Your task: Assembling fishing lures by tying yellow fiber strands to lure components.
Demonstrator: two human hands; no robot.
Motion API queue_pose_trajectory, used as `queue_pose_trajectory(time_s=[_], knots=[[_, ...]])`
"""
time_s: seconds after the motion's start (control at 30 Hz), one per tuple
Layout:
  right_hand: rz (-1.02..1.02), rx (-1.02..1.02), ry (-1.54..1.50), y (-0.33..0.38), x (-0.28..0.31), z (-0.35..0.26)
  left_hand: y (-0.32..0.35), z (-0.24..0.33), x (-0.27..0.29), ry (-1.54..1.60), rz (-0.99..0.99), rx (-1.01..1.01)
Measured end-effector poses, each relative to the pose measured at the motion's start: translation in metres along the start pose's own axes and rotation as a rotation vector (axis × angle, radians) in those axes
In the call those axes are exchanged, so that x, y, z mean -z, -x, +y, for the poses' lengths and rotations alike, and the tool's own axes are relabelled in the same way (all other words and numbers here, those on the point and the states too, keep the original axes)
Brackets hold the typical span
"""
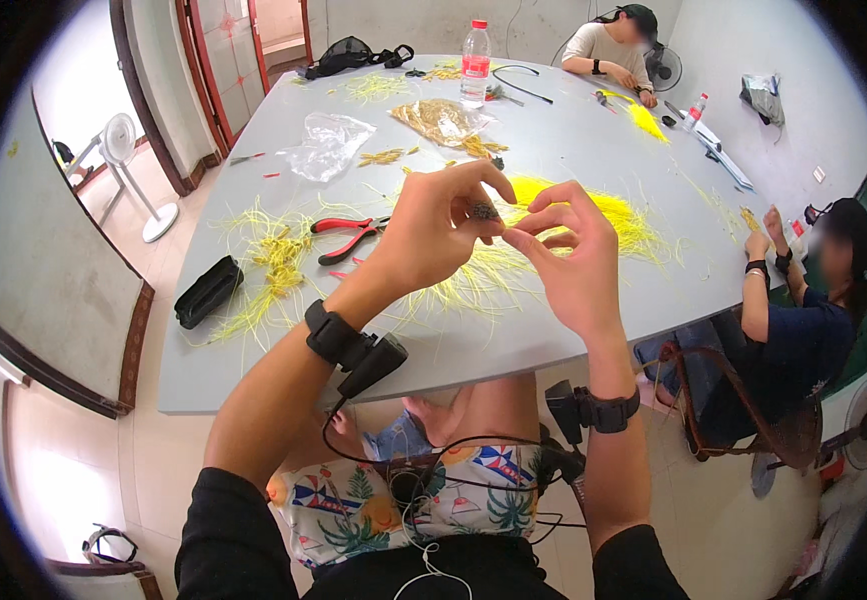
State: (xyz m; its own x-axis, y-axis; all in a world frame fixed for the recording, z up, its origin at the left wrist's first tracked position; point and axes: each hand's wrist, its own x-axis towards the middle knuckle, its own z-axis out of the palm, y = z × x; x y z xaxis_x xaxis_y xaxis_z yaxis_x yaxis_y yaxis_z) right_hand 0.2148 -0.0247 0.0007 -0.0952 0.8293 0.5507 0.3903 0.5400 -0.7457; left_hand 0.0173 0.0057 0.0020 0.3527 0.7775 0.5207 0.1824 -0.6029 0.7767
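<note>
One dark piece (pixel 483 211) is pinched by the left hand (pixel 443 225) above the desk (pixel 573 130), toward its near edge. The right hand (pixel 573 262) pinches too, on what is unclear.

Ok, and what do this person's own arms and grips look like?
The left grip and right grip are bare, without gloves. Black sleeves end well short of the wrists. Each wrist wears a black strap with a black device; a black cable hangs from the left one.
</note>
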Motion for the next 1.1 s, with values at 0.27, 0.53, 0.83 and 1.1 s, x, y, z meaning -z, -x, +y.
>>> queue_pose_trajectory(time_s=[0.27, 0.53, 0.83, 1.1], knots=[[0.111, 0.219, 0.098, 0.004, -0.012, -0.001, 0.000, -0.003, 0.001, 0.005, 0.072, 0.023], [0.125, 0.301, 0.178, 0.004, -0.011, -0.004, 0.000, -0.004, 0.001, -0.008, 0.073, 0.049], [0.093, 0.292, 0.183, 0.004, -0.008, -0.003, 0.000, -0.007, 0.000, 0.019, 0.080, -0.008], [0.083, 0.326, 0.211, 0.003, -0.005, -0.002, -0.001, -0.007, 0.002, 0.031, 0.057, 0.028]])
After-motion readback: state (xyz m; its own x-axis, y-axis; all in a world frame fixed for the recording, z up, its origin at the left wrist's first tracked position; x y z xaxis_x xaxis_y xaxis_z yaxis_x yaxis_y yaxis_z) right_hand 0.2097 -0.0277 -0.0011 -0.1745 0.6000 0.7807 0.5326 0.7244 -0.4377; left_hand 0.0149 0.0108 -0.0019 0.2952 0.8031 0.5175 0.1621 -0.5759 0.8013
